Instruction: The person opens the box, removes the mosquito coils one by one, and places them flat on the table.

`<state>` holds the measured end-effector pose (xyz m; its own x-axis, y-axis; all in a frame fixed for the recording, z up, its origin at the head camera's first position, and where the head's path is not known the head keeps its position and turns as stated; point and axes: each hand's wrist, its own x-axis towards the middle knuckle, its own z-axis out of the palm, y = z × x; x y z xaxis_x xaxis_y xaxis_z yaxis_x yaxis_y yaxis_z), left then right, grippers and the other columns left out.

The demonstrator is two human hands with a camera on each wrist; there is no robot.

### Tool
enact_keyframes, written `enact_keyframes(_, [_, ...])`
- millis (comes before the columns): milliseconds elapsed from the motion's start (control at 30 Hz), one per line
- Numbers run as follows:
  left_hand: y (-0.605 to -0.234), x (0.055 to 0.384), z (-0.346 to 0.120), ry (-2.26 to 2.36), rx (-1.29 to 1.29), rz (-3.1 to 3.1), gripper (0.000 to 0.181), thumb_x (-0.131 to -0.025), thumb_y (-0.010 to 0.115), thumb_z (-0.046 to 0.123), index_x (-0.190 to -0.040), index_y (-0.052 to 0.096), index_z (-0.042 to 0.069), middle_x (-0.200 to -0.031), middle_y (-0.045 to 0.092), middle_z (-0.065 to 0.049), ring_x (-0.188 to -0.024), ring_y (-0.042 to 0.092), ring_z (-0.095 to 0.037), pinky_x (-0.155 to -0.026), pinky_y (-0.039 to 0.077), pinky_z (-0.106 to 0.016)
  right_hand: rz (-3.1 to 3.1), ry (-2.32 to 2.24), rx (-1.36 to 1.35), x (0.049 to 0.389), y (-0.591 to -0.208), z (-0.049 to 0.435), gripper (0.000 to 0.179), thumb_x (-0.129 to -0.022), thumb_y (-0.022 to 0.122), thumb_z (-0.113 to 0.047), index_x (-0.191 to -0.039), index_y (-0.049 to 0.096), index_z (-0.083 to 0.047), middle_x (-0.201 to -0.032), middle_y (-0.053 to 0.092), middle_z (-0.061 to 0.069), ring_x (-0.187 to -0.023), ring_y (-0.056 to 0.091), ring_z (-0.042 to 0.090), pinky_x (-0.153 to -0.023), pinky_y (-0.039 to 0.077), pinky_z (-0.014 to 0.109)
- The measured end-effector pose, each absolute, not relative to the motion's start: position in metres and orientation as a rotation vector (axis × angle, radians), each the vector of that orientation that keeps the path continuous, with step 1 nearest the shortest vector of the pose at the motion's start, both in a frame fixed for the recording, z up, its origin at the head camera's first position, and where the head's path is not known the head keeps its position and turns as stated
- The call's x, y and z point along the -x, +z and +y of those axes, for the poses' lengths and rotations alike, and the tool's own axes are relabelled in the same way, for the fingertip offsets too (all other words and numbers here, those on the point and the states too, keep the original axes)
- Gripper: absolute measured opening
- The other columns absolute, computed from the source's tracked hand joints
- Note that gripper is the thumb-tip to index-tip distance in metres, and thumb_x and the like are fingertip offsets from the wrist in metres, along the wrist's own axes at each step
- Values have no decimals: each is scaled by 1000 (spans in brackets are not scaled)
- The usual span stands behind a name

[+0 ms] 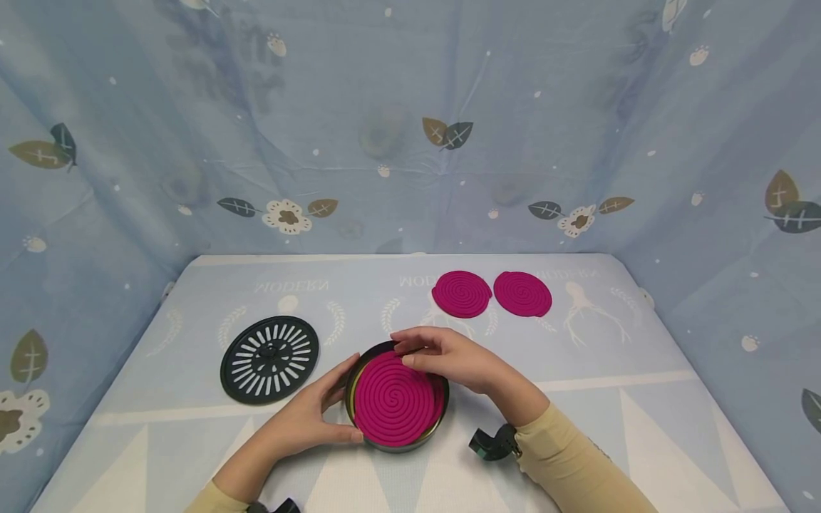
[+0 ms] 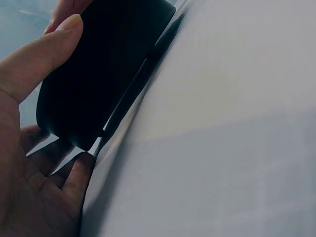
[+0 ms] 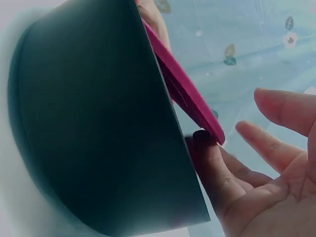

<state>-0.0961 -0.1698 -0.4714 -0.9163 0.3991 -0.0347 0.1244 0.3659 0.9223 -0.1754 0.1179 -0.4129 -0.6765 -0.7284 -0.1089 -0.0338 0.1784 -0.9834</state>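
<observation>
A round dark tin stands on the table in the head view, with a pink spiral mosquito coil lying tilted across its mouth. Another pink edge shows beneath that coil. My left hand holds the tin's left side, thumb at the near wall and fingers farther round. At the far rim is my right hand, its thumb close to the coil's upper edge. From the right wrist view, one fingertip meets the raised coil edge, while the other fingers spread apart. In the left wrist view the dark tin is tilted in the picture.
A black slotted lid lies left of the tin. Two more pink mosquito coils lie side by side toward the table's back. Patterned blue cloth rises behind and along both sides of the table.
</observation>
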Motion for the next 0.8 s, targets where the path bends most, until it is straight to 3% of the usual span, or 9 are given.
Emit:
enact_keyframes(400, [-471,96,-169,1566,-452,2375,118,-63,94,37,-158,25,22,-158,30,7,-143,29,-11,-114,36,-31,1899,-1508,652,179,-414,123,48,-95,67,-21,-142,54,-20,-127,64,5,-111,63,21,-91,58,34])
enact_keyframes(567, [-471,96,-169,1568,-449,2373,118,-63,94,37,-158,26,21,-158,30,7,-144,29,-11,-114,36,-30,1874,-1481,647,180,-414,125,54,-96,67,-19,-146,49,-12,-119,67,6,-107,65,20,-87,60,35])
enact_keyframes(800, [-470,96,-169,1560,-454,2379,118,-63,94,38,-158,25,21,-158,30,6,-144,29,-12,-114,36,-30,1855,-1404,666,181,-413,128,51,-95,67,-13,-143,51,-7,-103,71,9,-87,69,20,-79,63,35])
